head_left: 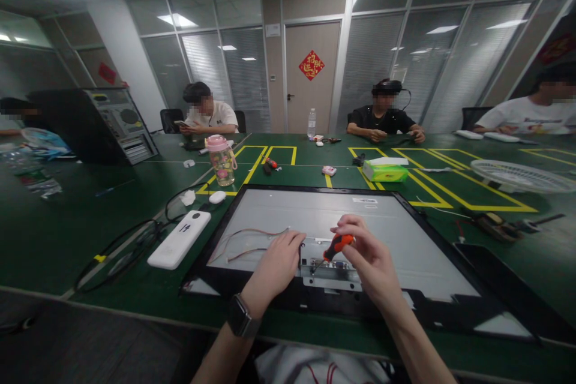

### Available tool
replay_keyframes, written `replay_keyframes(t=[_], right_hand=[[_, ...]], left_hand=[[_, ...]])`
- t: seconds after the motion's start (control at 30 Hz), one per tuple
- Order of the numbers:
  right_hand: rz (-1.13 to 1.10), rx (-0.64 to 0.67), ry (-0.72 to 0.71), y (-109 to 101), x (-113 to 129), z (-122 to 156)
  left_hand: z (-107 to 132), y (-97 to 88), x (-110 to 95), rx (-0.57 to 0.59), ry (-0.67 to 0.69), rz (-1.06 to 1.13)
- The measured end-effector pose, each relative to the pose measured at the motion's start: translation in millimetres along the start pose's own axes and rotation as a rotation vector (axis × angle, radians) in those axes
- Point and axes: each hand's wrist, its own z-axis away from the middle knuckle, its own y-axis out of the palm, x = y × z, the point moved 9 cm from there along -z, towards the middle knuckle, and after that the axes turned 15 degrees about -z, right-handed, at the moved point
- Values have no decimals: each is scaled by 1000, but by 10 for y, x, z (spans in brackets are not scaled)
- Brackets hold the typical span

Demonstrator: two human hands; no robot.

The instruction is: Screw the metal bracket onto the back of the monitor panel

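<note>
A large flat monitor panel [265, 210], grey metal in a black frame, lies back side up before me. My right hand [371, 255] grips the red-and-black handle of a screwdriver [338, 246]. The screwdriver slants down to the left, its tip at the metal bracket [330, 283] with the port connectors [341, 265] near the panel's lower middle. My left hand [279, 261] rests on the panel just left of the bracket, its fingers lying forward and close together. Thin cables [245, 250] lie loose on the panel beside it. What is under the left fingers is hidden.
Left of the panel are a white power bank [180, 240], a black cable [117, 252] and a pink-lidded bottle [222, 162]. Beyond it sit a green tissue pack [384, 171] and another red-and-black tool [270, 163]. A racket [524, 175] lies at right. Several people sit around the table.
</note>
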Motion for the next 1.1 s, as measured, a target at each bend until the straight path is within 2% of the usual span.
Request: replay_keyframes(t=[0.2, 0.4, 0.63, 0.73, 0.83, 0.9, 1.0, 1.1], right_hand=[[110, 41, 58, 46, 54, -57], [81, 77, 51, 61, 136, -167], [135, 287, 146, 178, 105, -266], [132, 293, 84, 211, 108, -324], [245, 252, -62, 233, 182, -354], [297, 277, -130, 303, 230, -322], [261, 352, -81, 402, 203, -251], [192, 362, 6, 396, 144, -219]], left_hand=[[6, 0, 11, 9, -10, 6], [2, 7, 13, 5, 0, 7], [-5, -19, 12, 15, -11, 32], [-4, -20, 11, 11, -6, 57], [-6, -11, 21, 8, -6, 69], [-6, -14, 21, 6, -1, 80], [-6, -35, 7, 2, 11, 99], [-7, -55, 1, 1, 11, 105]])
